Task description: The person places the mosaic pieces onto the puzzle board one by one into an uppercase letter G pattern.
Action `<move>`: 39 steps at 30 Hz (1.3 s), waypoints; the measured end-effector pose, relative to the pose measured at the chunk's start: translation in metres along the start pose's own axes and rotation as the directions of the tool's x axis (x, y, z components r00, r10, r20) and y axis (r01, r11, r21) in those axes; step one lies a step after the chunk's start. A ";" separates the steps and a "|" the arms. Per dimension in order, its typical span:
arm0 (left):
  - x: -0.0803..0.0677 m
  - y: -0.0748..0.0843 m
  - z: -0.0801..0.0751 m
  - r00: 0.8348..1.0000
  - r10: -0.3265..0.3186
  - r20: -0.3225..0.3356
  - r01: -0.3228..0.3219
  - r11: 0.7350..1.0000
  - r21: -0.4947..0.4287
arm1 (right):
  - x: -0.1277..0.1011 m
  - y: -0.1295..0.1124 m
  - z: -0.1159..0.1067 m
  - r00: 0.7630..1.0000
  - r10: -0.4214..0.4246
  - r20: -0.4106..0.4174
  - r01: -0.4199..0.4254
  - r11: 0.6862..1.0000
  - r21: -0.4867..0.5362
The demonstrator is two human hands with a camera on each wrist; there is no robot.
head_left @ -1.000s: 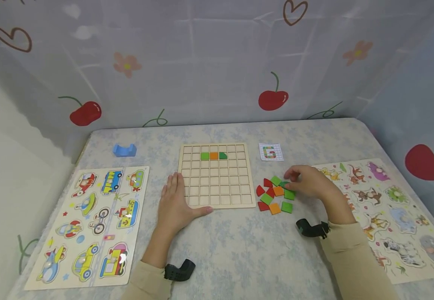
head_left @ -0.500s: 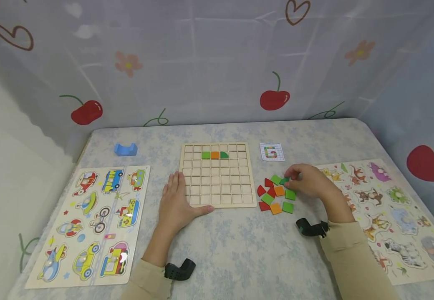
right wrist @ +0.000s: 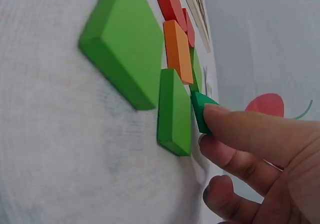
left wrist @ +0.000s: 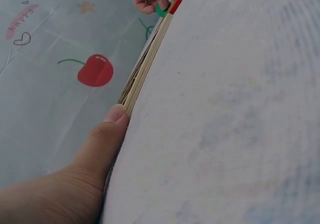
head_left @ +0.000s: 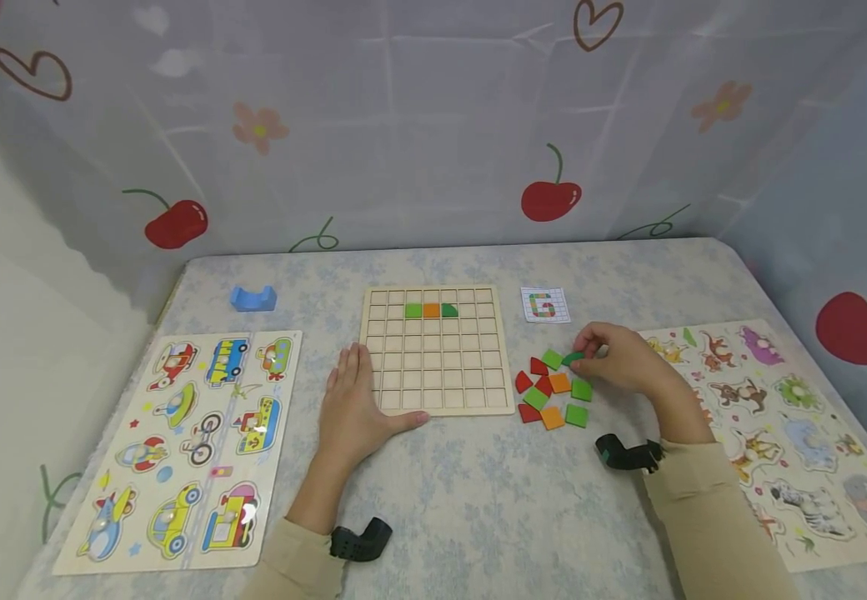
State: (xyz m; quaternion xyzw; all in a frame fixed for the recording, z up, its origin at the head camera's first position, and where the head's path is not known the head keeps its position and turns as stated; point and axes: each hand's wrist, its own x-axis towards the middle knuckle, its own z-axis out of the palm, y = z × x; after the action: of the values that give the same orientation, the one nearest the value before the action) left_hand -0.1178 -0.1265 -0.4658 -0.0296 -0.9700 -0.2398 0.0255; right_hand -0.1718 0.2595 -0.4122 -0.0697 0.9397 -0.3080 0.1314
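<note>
My right hand (head_left: 617,358) pinches a dark green tile (right wrist: 201,110) between thumb and fingertips, at the upper right of a loose cluster of tiles. Red, orange and light green pieces make up that cluster, among them a green square (head_left: 577,415) and an orange square (head_left: 552,417). With fingers straight and thumb spread, my left hand (head_left: 351,408) lies against the lower left corner of the wooden grid board (head_left: 433,362). Three pieces sit in the board's second row: a light green square (head_left: 413,311), an orange square (head_left: 432,311) and a dark green piece with one rounded corner (head_left: 449,311).
A small pattern card (head_left: 545,305) lies right of the board's top. Vehicle puzzle board (head_left: 223,475) stands at left, animal puzzle board (head_left: 771,425) at right under the right forearm. A blue plastic holder (head_left: 253,299) is at the back left, before a printed curtain (head_left: 433,125).
My right hand has tilted the dark green tile up and shifted slightly right with it from the cluster. The left hand stays at the board's corner.
</note>
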 end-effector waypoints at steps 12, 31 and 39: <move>-0.001 0.001 -0.002 1.000 -0.006 0.000 0.006 1.000 0.006 | 0.014 -0.011 -0.003 0.998 0.010 -0.055 -0.004 0.994 0.108; 0.000 0.000 0.000 1.000 -0.010 0.006 0.009 1.000 0.029 | 0.098 -0.116 0.072 0.993 -0.112 -0.042 0.119 0.959 0.258; 0.000 0.000 -0.002 1.000 -0.010 0.016 0.009 0.999 0.035 | 0.116 -0.158 0.098 0.986 -0.156 -0.051 0.164 0.958 0.236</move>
State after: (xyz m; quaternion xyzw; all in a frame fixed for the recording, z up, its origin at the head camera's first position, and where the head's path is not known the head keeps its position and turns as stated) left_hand -0.1178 -0.1273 -0.4638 -0.0264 -0.9744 -0.2227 0.0171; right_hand -0.2465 0.0533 -0.4179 -0.1242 0.8889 -0.4298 0.0984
